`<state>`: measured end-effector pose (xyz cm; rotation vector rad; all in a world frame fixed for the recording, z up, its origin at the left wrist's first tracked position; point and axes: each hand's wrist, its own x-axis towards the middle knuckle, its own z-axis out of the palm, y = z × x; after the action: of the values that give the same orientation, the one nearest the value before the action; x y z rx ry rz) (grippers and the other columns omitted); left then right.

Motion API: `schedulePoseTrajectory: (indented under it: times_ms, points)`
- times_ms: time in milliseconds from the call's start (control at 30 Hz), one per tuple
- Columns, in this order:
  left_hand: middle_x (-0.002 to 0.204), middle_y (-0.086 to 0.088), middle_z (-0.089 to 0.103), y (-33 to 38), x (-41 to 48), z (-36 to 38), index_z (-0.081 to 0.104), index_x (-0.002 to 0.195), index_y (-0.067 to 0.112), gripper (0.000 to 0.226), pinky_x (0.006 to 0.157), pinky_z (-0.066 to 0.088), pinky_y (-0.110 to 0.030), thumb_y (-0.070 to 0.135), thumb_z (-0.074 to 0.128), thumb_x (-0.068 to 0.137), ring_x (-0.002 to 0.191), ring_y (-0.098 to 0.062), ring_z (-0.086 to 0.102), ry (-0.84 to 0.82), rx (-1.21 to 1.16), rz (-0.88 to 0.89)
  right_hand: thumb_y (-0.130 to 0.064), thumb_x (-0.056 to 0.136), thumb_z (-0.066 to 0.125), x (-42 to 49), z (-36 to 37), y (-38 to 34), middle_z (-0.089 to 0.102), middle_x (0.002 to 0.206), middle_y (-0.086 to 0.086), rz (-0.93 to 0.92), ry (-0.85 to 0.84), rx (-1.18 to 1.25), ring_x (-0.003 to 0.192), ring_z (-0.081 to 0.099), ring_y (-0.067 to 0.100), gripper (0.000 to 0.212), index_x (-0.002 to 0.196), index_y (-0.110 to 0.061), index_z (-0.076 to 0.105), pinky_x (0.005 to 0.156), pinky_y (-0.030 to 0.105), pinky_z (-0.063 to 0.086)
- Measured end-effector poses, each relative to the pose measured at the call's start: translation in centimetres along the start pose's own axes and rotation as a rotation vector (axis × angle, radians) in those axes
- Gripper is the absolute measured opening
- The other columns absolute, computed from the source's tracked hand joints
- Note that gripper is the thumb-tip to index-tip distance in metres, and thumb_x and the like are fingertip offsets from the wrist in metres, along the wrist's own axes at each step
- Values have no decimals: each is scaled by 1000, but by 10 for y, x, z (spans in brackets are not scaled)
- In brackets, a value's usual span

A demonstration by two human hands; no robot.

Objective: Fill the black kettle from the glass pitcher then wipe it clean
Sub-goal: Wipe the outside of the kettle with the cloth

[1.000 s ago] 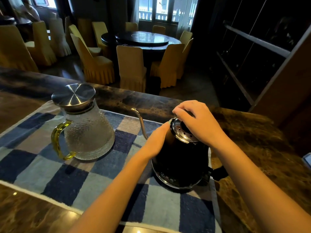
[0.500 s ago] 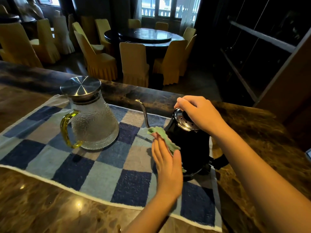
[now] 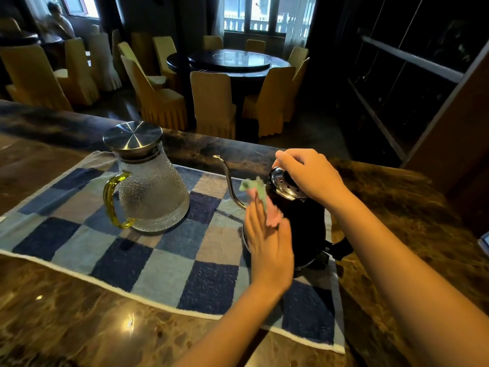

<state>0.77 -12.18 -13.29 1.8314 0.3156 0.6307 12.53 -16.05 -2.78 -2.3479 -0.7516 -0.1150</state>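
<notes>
The black kettle [image 3: 304, 226] stands on the right end of a blue checked towel [image 3: 158, 260] spread over the marbled bench [image 3: 66, 319]. Much of the kettle is hidden. Its body is dark against a dark room, so its outline blurs, and its left flank is covered by the left hand [image 3: 267, 239]. The right half of its perforated metal lid [image 3: 287, 185] lies under the right hand [image 3: 309, 176], and any knob there cannot be seen.

The left hand sits at the kettle's 8 o'clock with its fingers straight and together. It presses a green cloth [image 3: 254, 186] flat against the kettle's side. Only the cloth's tip shows past the fingertips, and it is blurred, as are the fingers. The right hand comes in from 4 o'clock, with its fingers curled down over the lid's top and gripping it.

The thin gooseneck spout [image 3: 229, 178] rises from the kettle's base toward 10 o'clock, clear of both hands. A stub of black handle [image 3: 341, 247] juts out at 4 o'clock beneath the right forearm.

The glass pitcher [image 3: 153, 197] stands upright on the same towel at the kettle's 9 o'clock, well apart from both hands. It has a steel cap and its yellow handle faces 8 o'clock. The dimpled glass does not show whether it holds any water.

A pale-edged object [image 3: 484, 245] at 3 o'clock is cut off by the frame edge and cannot be identified.
</notes>
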Motion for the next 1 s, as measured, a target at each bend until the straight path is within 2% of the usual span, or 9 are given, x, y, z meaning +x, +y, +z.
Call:
schedulePoseTrajectory:
  times_ms: [100,200,300,500,600,700,800,900,1000]
  points:
    - [159,10,-10,-29,-22,-7,3,141,44,54,118,-10,-27,53,24,92,143,0,-18,-1,-21,-119,-45,97,38,1,0,2,69,89,7,-2,-5,-4,84,62,18,46,92,-12,69,67,29,44]
    - [157,11,-4,-10,-15,-5,1,144,38,56,115,-6,-20,42,31,97,147,-11,-5,10,-108,-186,-46,96,39,1,0,1,69,88,6,-7,-1,1,83,62,16,45,90,-13,69,71,32,48]
    - [158,-9,13,24,24,-1,11,150,23,74,120,17,-44,56,26,86,146,-24,14,21,-188,-59,-48,94,40,2,3,2,68,84,5,-2,15,17,81,63,18,45,88,-14,69,76,41,52]
    - [151,-4,33,-11,30,-6,27,146,26,65,115,29,-44,58,26,90,139,-17,32,-36,-146,15,-49,94,40,3,1,3,67,81,1,31,0,18,80,62,15,44,86,-17,69,74,38,52]
    - [159,14,-4,-38,-21,-8,-8,143,45,74,120,14,-36,65,27,82,147,-8,5,-34,-113,-198,-50,95,40,1,-1,3,68,83,2,23,5,9,80,62,14,45,88,-16,69,73,35,50]
    - [154,19,-9,-18,-17,-7,-11,140,39,78,121,4,-32,66,24,75,142,2,-6,-23,-145,-174,-50,94,40,2,1,2,69,84,3,25,12,8,80,63,16,47,89,-15,69,75,37,51]
    - [158,0,12,21,19,-3,10,151,20,84,120,12,-29,68,19,82,146,-12,10,-36,-145,24,-48,95,40,3,2,2,67,79,2,17,9,16,76,61,14,44,84,-16,68,70,34,49]
    - [149,4,29,36,49,-9,24,148,17,76,111,21,-12,62,18,87,137,-2,25,-2,-187,84,-49,97,39,3,2,2,60,69,-4,23,6,21,68,55,10,44,72,-21,62,62,29,42]
    - [150,-4,35,1,44,-13,27,146,16,69,115,29,-33,58,19,93,136,-12,34,-75,-179,108,-49,97,37,3,1,2,64,77,-1,42,-3,18,73,58,10,45,80,-19,66,61,27,41]
